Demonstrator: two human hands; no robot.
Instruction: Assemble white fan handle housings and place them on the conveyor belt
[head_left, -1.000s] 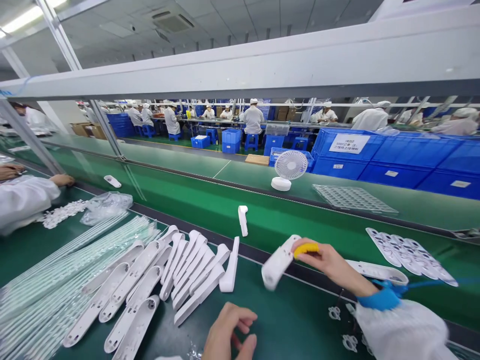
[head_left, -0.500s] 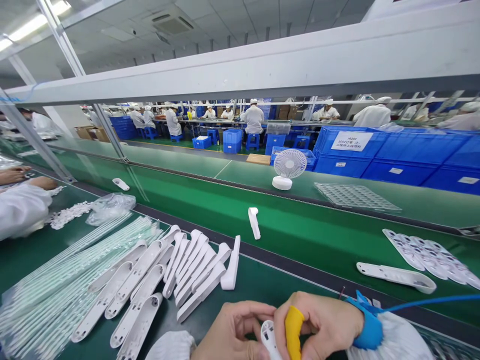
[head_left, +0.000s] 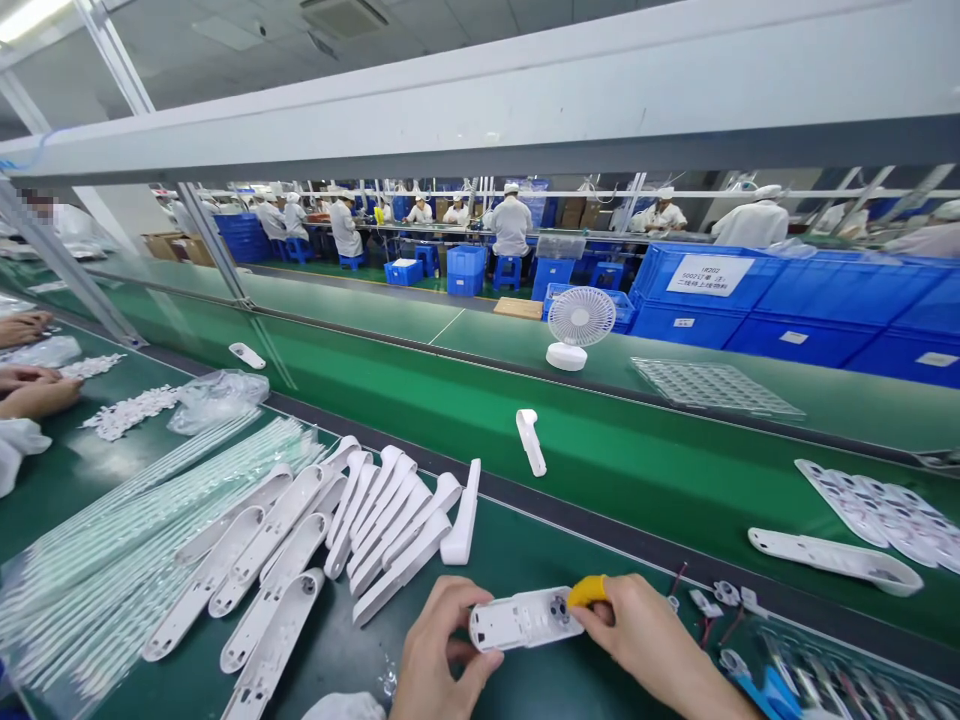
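left hand (head_left: 439,660) gripping the left end of a white housing shell (head_left: 525,618), thumb underneath and fingers curled over the top. right hand (head_left: 637,640) pinching the shell's right end, with a yellow finger cot (head_left: 587,590) on the tip touching it. shell held level, open side up, just above the dark green surface (head_left: 570,690) at the bottom middle. to the left, a row of matching white shells (head_left: 375,525) lying side by side, and beyond them clear plastic strips (head_left: 150,530) spread flat. on the green conveyor belt (head_left: 637,460) behind, 1 small white part (head_left: 530,441) and 1 long white shell (head_left: 832,557). farther back, a small white fan (head_left: 577,325) upright. at the far left edge, a co-worker's hands (head_left: 30,385) near a heap of small white pieces (head_left: 124,412).
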